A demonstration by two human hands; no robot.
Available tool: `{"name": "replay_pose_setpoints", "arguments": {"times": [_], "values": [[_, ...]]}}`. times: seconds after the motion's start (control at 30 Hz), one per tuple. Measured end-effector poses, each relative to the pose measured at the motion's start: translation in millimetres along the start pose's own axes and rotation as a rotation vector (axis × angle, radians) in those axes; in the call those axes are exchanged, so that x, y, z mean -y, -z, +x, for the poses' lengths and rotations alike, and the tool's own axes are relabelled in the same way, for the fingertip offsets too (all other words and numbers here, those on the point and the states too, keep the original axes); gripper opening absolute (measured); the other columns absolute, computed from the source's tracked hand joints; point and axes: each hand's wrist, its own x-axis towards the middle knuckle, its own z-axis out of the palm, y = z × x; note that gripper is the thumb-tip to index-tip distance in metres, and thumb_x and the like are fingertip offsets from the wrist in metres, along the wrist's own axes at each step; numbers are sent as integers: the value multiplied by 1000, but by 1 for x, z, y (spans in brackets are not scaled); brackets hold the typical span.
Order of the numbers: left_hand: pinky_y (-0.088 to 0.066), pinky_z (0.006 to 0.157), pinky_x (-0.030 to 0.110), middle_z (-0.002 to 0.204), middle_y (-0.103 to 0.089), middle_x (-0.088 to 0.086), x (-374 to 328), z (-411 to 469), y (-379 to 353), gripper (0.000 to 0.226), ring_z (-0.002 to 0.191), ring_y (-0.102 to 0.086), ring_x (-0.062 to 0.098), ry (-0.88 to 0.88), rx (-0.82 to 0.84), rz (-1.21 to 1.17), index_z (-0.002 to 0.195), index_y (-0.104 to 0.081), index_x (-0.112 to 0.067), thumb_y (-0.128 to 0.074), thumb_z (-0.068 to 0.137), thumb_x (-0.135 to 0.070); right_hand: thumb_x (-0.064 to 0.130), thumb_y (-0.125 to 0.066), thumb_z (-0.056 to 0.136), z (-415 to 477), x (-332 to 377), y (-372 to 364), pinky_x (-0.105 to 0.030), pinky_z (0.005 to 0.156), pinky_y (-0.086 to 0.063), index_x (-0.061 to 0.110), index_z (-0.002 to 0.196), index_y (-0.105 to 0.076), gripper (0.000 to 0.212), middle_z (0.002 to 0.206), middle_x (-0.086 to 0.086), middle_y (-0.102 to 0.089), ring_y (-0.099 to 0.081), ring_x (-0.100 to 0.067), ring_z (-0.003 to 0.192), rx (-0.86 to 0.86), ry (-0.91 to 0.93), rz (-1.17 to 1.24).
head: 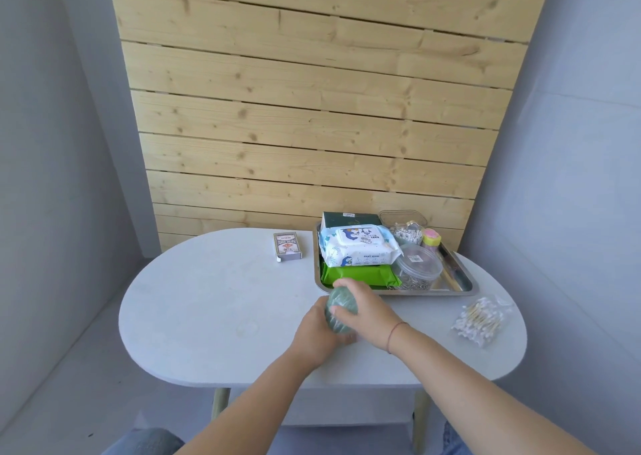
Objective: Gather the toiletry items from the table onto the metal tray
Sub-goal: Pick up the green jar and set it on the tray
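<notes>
A round green wrapped item (339, 301), maybe a soap or sponge, is held between both hands just in front of the metal tray (461, 283). My left hand (317, 329) cups it from below and left; my right hand (364, 307) grips it from above and right. The tray holds a white baby-wipes pack (357, 248), a green pack (357, 276), a dark green box (350, 219), a clear round tub (418, 269), a cotton-swab container (404, 234) and a pink-capped bottle (432, 239). A bag of cotton swabs (480, 319) lies on the table right of my hands.
A small box of playing cards (287, 246) lies on the white oval table (208, 298) left of the tray. A wooden slat wall stands right behind the table. Grey walls close both sides.
</notes>
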Motion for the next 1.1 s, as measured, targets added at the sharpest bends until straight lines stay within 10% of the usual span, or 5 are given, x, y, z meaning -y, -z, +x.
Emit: {"name": "replay_pose_setpoints", "arguments": {"times": [0.2,0.6,0.9,1.1], "values": [[-53,77,27,97,-63,-4,-31,-5,21,56,87,-61,12,-27,186,81,112,-52,-24,-82,65,-20,31,-59,91,-12,17,43,1,93,-33,31,129,-50,40,133,12,-51,-45,-1,122,175,106,233],[-50,79,25,86,-62,-3,-55,-11,36,29,84,-60,12,64,652,-51,87,-61,-21,-67,71,2,32,-68,73,-26,20,54,-31,99,-46,25,123,-60,51,127,-8,-60,-59,-11,111,326,142,570],[-53,67,17,91,-68,-5,-51,-4,-2,51,79,-66,5,-45,186,-102,111,-55,-17,-75,67,-3,24,-65,72,-21,33,50,-7,83,-41,27,100,-70,28,109,4,-64,-59,-4,100,-75,111,360],[-54,89,27,119,-59,-2,-65,21,-49,59,110,-59,9,-135,86,-122,120,-45,-16,-80,71,-16,48,-69,76,-20,2,84,-26,82,-38,25,123,-47,57,117,5,-52,-51,-13,105,-219,-200,44]]}}
